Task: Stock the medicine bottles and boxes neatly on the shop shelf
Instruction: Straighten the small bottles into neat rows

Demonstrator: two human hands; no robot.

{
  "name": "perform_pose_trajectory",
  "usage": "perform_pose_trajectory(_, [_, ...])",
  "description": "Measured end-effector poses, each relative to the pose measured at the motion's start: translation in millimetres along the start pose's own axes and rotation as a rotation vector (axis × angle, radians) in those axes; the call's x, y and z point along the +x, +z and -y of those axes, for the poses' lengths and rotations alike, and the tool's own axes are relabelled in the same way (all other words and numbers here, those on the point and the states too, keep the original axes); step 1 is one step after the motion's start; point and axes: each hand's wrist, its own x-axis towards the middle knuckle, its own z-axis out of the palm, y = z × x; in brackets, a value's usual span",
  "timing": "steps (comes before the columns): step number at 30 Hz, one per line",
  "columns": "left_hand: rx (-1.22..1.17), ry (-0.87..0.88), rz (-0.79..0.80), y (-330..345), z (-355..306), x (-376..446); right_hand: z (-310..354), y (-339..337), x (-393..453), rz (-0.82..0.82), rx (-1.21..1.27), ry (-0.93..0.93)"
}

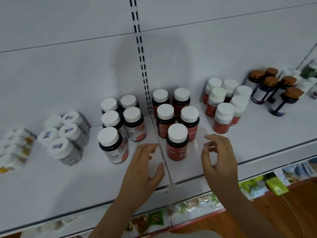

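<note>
A dark bottle with a red label and white cap (176, 143) stands at the front of a group of like bottles (173, 110) on the white shelf (257, 145). My left hand (145, 167) hovers just left of it, fingers relaxed, holding nothing. My right hand (217, 157) hovers just right of it, fingers loosely curled and empty. Neither hand touches the bottle. To the left stands a group of dark bottles with pale labels (118, 121).
White-capped bottles (65, 134) and small ones (12, 150) stand further left. Red-labelled white bottles (223, 103) and brown-capped dark bottles (277, 88) stand to the right. A slotted upright (142, 60) divides the back panel. Packets (262, 184) lie on the shelf below.
</note>
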Motion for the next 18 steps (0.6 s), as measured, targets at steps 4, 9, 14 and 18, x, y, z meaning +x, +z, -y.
perform_pose_trajectory(4, [0.018, -0.049, 0.093, 34, -2, 24, -23, 16, 26, 0.109, -0.021, 0.15])
perform_pose_trajectory(9, [0.0, -0.049, 0.076, 53, 2, 43, -44, 36, 44, 0.264, -0.016, 0.197])
perform_pose_trajectory(14, [-0.024, -0.092, 0.067, 59, 7, 55, -54, 48, 66, 0.275, -0.099, 0.083])
perform_pose_trajectory(18, [-0.086, -0.131, 0.076, 62, 14, 62, -62, 59, 89, 0.357, -0.091, 0.063])
